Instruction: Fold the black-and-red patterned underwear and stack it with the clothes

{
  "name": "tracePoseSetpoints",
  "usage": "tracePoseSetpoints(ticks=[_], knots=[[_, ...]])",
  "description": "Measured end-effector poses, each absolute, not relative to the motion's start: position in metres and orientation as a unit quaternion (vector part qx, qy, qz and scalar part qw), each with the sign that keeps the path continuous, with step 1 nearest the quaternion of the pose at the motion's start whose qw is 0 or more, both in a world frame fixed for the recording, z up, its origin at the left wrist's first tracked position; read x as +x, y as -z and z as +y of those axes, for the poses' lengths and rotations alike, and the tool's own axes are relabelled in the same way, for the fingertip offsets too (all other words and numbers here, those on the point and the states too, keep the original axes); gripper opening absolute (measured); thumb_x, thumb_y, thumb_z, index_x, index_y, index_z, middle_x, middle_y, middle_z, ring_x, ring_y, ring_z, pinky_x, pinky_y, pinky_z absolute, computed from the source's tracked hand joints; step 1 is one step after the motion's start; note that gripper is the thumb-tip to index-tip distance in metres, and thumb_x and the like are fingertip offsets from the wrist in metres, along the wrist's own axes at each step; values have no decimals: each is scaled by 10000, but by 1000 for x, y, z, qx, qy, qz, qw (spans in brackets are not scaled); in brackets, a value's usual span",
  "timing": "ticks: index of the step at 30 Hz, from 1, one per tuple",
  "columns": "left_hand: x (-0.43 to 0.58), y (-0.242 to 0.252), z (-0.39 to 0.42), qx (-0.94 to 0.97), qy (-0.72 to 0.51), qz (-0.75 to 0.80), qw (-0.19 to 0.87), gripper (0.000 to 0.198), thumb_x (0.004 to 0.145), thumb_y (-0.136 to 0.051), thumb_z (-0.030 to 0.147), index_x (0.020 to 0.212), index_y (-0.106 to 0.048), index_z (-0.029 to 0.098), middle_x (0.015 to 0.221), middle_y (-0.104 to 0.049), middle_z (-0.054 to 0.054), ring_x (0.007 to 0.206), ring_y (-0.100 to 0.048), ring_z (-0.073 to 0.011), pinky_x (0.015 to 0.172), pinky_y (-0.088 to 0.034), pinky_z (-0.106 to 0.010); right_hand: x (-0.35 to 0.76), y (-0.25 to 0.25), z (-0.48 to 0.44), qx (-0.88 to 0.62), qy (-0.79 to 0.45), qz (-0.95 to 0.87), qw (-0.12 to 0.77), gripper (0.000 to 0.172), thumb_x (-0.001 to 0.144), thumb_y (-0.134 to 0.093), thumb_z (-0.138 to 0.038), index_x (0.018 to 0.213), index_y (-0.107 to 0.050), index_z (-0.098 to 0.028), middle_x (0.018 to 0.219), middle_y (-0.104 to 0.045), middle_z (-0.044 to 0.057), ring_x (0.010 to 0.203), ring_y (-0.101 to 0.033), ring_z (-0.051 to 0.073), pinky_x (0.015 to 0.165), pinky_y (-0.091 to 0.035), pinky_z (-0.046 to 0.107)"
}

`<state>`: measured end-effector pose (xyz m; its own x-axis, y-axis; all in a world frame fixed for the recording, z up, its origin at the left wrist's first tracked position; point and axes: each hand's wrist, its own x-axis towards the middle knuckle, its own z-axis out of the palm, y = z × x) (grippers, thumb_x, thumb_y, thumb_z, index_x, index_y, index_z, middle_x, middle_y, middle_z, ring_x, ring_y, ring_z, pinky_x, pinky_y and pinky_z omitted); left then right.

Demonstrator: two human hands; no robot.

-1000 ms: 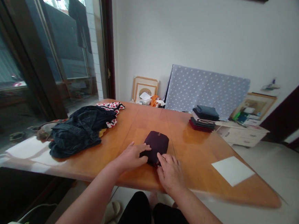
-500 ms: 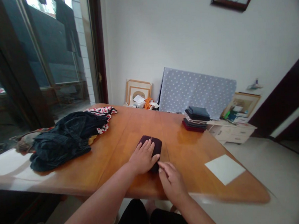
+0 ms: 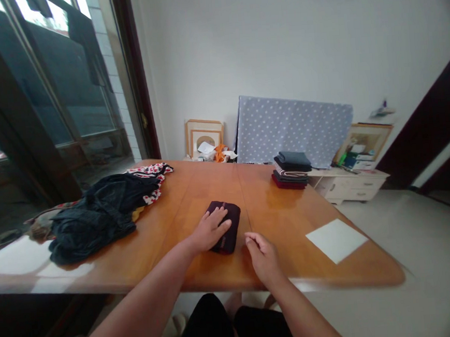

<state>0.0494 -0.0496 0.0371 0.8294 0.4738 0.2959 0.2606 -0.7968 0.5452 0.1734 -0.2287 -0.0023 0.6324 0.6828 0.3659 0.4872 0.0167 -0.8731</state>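
Note:
A dark purple folded garment [image 3: 233, 218], a compact rectangular bundle, lies on the wooden table [image 3: 195, 184] in front of me. Across its left side my left hand [image 3: 210, 231] rests flat, fingers stretched out and slightly spread. A patterned strip shows along the bundle's near edge. To the right of the bundle and apart from it is my right hand [image 3: 262, 254], with its fingers curled in and thumb against them. I see nothing in that hand.
A heap of unfolded dark clothes [image 3: 96, 215] lies at the table's left. At the back right stands a stack of folded clothes [image 3: 291, 171]. A white sheet [image 3: 336, 240] lies near the right edge. Beyond are a polka-dot cloth [image 3: 292, 127] and a white cabinet [image 3: 351, 187].
My right hand has come away from the bundle's near right corner and moved right. The left hand stays flat on the garment, whose near edge now shows. The view has shifted slightly.

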Motion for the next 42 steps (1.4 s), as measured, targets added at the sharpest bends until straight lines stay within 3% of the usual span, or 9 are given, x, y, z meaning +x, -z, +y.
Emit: tracePoseSetpoints(ticks=[3,6,11,18,24,28,32,38,42], knots=[[39,-43,-35,846,-294,269,355,484,981,-361,450,1341,-565,197,1383,-606,-82,1294,-540,-216,1098,-397,-377,174,4,-232,-695,-81,-421,577,334,914,-506,-431,1040,-718,-206,1023,-737,80,961,-674,234,890,-522,389],[26,-39,-27,792,-325,371,359,424,948,-417,442,1154,-650,153,1130,-722,-93,1088,-653,-240,951,-495,-368,174,5,-233,-699,-70,-434,563,339,916,-497,-432,1043,-717,-207,1023,-733,80,963,-670,233,888,-519,387],[14,-26,-33,788,-299,411,347,298,869,-574,362,1075,-657,164,1001,-744,-99,988,-679,-250,834,-511,-342,172,6,-232,-704,-63,-440,554,350,920,-499,-447,1051,-710,-200,1013,-730,86,943,-670,234,888,-512,389],[15,-22,-63,807,-259,404,344,221,864,-577,371,959,-614,175,801,-710,-57,767,-680,-217,692,-503,-324,178,-1,-232,-688,-139,-381,602,462,921,-495,-531,1195,-636,-187,1112,-719,115,1014,-676,248,900,-517,387],[31,-14,-140,827,-226,288,426,328,863,-579,358,1148,-550,199,1032,-706,-92,867,-684,-205,768,-531,-318,225,-3,-238,-754,-54,-345,557,541,886,-517,-549,1235,-635,-152,1193,-686,162,1116,-640,291,989,-470,438],[35,-28,-173,857,-166,233,428,646,835,-605,429,1411,-452,183,1302,-635,-138,1099,-645,-282,951,-502,-406,247,-13,-242,-817,20,-383,430,574,904,-467,-487,1302,-606,-97,1293,-629,198,1211,-581,323,1042,-423,468],[32,-42,-182,876,-133,209,413,805,793,-653,499,1476,-416,143,1447,-524,-179,1303,-512,-354,1080,-409,-470,241,-23,-237,-828,96,-439,335,539,921,-455,-424,1336,-590,-108,1398,-557,195,1334,-476,327,1117,-332,501],[28,-42,-160,885,-197,150,394,269,831,-557,199,1072,-676,208,1071,-725,-34,983,-664,-202,894,-501,-309,214,-17,-231,-815,99,-515,246,478,971,-411,-391,1359,-575,-165,1443,-529,153,1407,-391,309,1159,-214,573],[24,-36,-120,864,-287,291,292,251,794,-526,132,1012,-635,193,1051,-684,-68,1022,-616,-228,922,-464,-360,204,-21,-232,-804,122,-534,233,544,968,-424,-475,1391,-537,-152,1463,-504,158,1424,-367,305,1186,-142,581]])
